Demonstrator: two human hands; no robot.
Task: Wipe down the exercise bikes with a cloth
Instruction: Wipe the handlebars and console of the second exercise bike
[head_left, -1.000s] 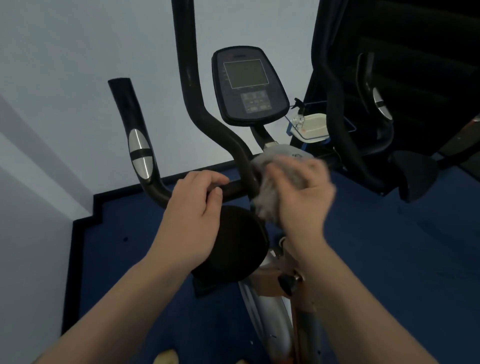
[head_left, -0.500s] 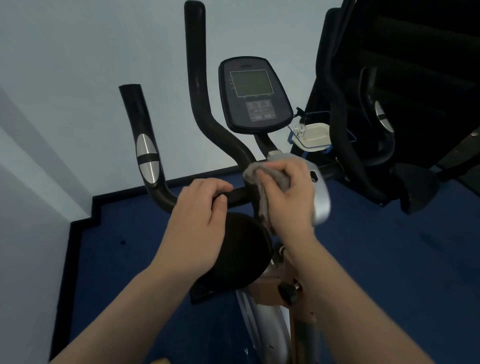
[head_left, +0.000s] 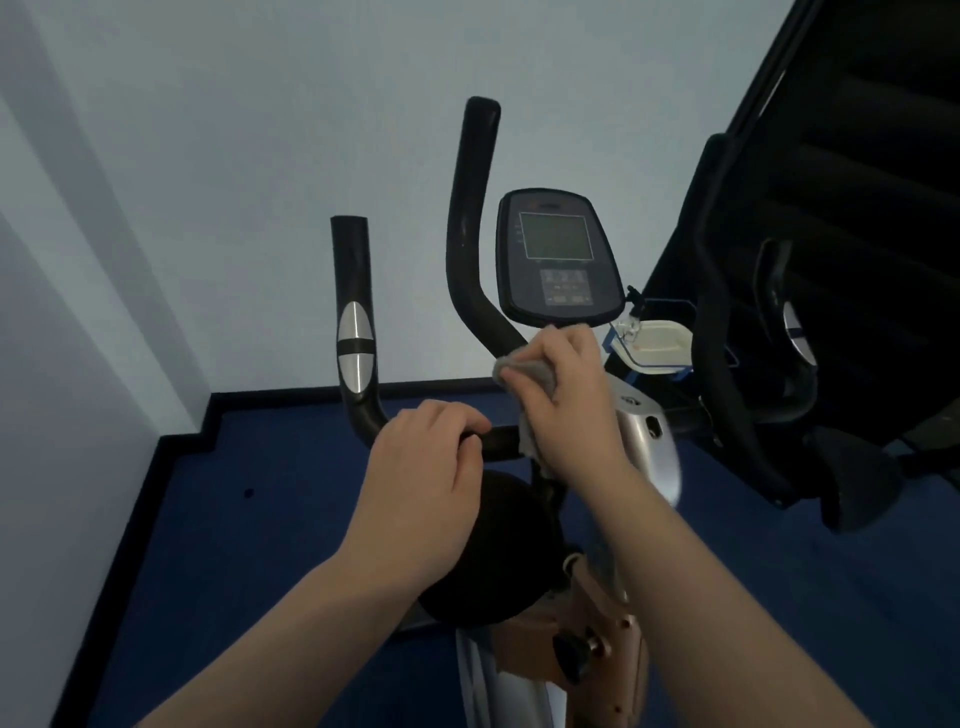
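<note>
An exercise bike stands right in front of me, with black handlebars (head_left: 470, 218) and a dark console (head_left: 558, 257) on top. My left hand (head_left: 423, 470) grips the horizontal bar of the handlebars. My right hand (head_left: 569, 395) holds a grey cloth (head_left: 524, 371) pressed against the base of the inner upright bar, just below the console. The black saddle (head_left: 498, 561) lies under my left wrist. Part of the cloth is hidden under my fingers.
A white wall is close behind the bike. A second dark machine (head_left: 841, 260) stands at the right, with a small white tray (head_left: 657, 340) beside the console. Blue carpet (head_left: 249, 519) covers the floor. The silver frame cover (head_left: 649, 447) sits right of my hand.
My right hand has slid the cloth upward along the handlebar stem toward the console. My left hand has kept its grip on the horizontal bar. The view has tilted a little.
</note>
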